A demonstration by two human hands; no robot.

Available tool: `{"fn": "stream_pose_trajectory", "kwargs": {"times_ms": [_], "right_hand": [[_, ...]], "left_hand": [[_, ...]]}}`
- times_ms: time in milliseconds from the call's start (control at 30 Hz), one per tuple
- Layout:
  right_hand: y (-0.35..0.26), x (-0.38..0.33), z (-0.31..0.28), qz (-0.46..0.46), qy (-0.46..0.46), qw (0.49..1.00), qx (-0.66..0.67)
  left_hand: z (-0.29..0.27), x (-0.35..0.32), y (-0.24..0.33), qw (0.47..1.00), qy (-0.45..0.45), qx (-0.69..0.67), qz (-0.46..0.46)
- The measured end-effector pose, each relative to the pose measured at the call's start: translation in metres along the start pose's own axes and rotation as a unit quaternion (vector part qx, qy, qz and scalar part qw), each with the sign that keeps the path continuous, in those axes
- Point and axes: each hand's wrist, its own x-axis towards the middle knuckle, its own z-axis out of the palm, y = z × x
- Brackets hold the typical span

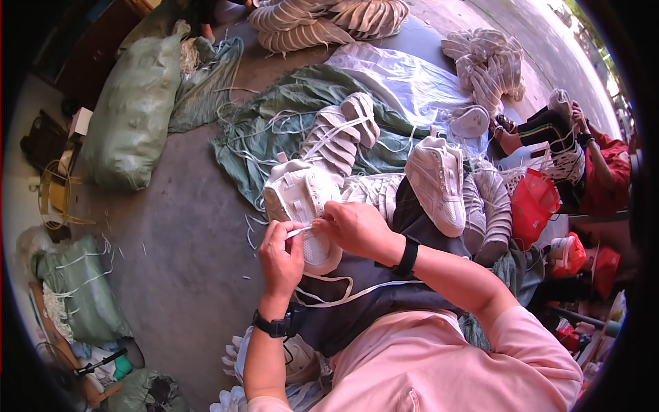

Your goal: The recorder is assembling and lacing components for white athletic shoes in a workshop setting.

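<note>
A white sneaker (301, 187) rests over my lap, its toe toward me. Just above its toe, my left hand (280, 255) pinches a white shoelace (296, 232). My right hand (360, 230) is closed at the other end of that short stretch of lace, its fingertips over the shoe's front. A loose length of lace (343, 299) trails across my dark-covered lap below the toe. A second white sneaker (438, 184) lies to the right of my hands, apart from them.
Stacked shoe uppers (333, 141) lie on a green sheet (257, 123) ahead. More stacks (491, 206) and a red bag (534, 206) stand at right. Bulging green sacks (134, 113) stand on the left. Another person in red (607, 168) sits at far right.
</note>
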Motion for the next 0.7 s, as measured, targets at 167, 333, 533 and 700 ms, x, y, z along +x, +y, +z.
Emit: {"fn": "stream_pose_trajectory", "kwargs": {"times_ms": [167,333,533,700], "right_hand": [[0.002,-0.003,-0.003,0.002,-0.003,1.000,0.010],[0.004,-0.004,-0.009,-0.002,0.003,1.000,0.014],[0.007,-0.004,-0.009,0.004,0.003,1.000,0.005],[0.010,-0.007,-0.012,0.007,0.004,1.000,0.010]], "left_hand": [[0.008,-0.007,0.001,0.996,0.027,0.076,0.042],[0.014,-0.019,-0.001,0.982,0.079,-0.147,-0.089],[0.016,-0.016,0.006,0.977,0.047,-0.156,-0.134],[0.019,-0.018,-0.002,0.987,0.046,-0.112,-0.108]]}}
